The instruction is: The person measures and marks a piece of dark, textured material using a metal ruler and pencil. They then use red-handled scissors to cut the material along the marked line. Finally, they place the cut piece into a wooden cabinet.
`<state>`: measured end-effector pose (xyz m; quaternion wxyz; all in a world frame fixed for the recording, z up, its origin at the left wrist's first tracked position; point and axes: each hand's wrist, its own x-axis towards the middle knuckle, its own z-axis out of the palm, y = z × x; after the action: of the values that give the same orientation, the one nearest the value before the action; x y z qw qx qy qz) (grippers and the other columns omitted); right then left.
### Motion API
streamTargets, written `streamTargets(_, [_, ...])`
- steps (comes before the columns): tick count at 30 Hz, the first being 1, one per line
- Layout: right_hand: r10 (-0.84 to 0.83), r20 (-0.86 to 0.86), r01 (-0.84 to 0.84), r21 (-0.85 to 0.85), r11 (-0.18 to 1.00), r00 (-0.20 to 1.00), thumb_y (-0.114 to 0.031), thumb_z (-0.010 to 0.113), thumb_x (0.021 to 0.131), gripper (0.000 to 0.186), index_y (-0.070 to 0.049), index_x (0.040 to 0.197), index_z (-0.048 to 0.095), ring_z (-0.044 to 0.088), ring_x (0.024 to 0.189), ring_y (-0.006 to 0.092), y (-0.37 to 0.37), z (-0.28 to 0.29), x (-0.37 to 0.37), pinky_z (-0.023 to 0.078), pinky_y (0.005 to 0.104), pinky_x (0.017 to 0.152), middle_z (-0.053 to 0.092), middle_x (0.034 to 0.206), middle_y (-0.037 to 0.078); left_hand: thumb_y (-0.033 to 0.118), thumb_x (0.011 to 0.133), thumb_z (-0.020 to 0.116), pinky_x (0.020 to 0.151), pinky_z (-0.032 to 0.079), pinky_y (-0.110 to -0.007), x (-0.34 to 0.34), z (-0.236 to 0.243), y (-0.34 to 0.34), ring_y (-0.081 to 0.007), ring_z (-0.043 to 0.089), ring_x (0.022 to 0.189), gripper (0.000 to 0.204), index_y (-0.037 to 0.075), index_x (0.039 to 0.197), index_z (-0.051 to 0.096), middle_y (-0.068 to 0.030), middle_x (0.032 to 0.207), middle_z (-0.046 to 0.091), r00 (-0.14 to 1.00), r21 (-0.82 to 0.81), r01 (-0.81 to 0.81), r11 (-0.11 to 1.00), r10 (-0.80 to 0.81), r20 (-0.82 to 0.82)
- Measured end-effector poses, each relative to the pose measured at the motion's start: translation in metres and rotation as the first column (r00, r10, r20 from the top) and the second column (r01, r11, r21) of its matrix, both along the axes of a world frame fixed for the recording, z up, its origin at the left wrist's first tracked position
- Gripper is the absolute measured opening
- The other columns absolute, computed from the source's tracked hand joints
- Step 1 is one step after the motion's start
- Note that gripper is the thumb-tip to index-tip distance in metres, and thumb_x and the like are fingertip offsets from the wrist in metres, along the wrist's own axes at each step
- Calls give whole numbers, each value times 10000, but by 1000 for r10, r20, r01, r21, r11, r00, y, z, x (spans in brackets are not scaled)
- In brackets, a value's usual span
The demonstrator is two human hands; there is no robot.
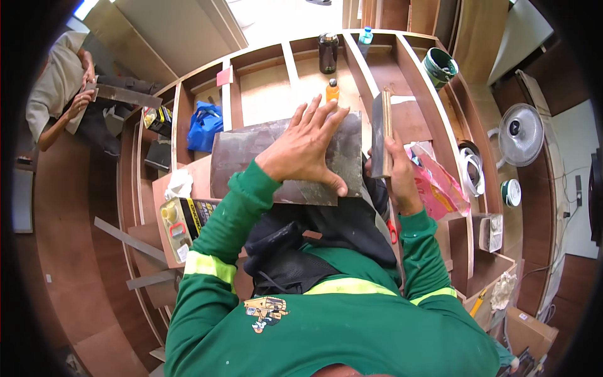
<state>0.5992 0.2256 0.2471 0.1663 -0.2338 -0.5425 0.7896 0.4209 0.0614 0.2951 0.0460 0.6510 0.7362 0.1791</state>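
Note:
My left hand (304, 151) lies with fingers spread on a dark, scuffed sheet (242, 166) that rests over my lap, its thumb near the lower edge. My right hand (405, 176) grips a wooden block (380, 119) with a dark grey face, held upright just right of the sheet. An orange bottle (332, 90) stands beyond my left fingertips. A pink plastic bag (443, 188) is beside my right hand, with red-handled scissors (392, 231) below it. A box with small items (176, 227) sits left of the sheet.
A wooden compartmented frame (288, 63) surrounds me, holding a black flask (328, 53), blue bag (201, 129) and green bucket (436, 70). A fan (524, 133) stands at right. At upper left, a co-worker (59, 94) holds a flat strip. Loose boards (129, 242) jut out at lower left.

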Motion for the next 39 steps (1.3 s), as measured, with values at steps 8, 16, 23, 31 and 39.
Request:
streamTargets(8, [136,-109,-92,336,937,985,-317,421,1064,600,35,1544,346,448,1396,257,4,-18,-39,319,337,1168,488,1477,194,759,472,871,1243,149,-613,21,-17,-5,-534,179,1502,1446,26,1554,253,-289,1588,255,999,73,-34,997,33,18])
streamTargets(16, [276,3,-253,412,875,961,-306,449,1059,607,51,1541,357,446,1404,248,16,-21,-61,323,326,1166,472,1507,202,840,433,838,1216,137,-663,-12,-41,10,-575,146,1496,1526,37,1570,213,-317,1589,237,983,152,-183,971,179,45])
streamTargets(23, [301,140,-331,459,824,943,-290,424,1059,610,69,1544,340,402,1445,277,-8,4,-22,278,339,1192,456,1521,226,866,425,825,1203,130,-686,-30,-51,3,-603,139,1486,1568,77,1601,154,-358,1596,207,963,52,-241,969,232,139])
streamTargets(31, [303,171,-348,493,797,938,-310,445,1046,641,58,1556,323,461,1371,270,-15,4,1,316,340,1159,494,1463,226,799,471,861,1230,146,-634,-51,-42,-3,-511,182,1515,1514,95,1612,159,-313,1610,234,961,-126,-236,964,251,120])
streamTargets(39, [256,202,-325,512,795,945,-304,463,1044,633,27,1566,326,568,1090,243,-17,2,-5,423,333,1010,591,1253,189,768,481,878,1198,152,-685,-36,-46,-5,-521,223,1491,1483,75,1594,184,-308,1584,252,961,-23,-212,977,213,174])
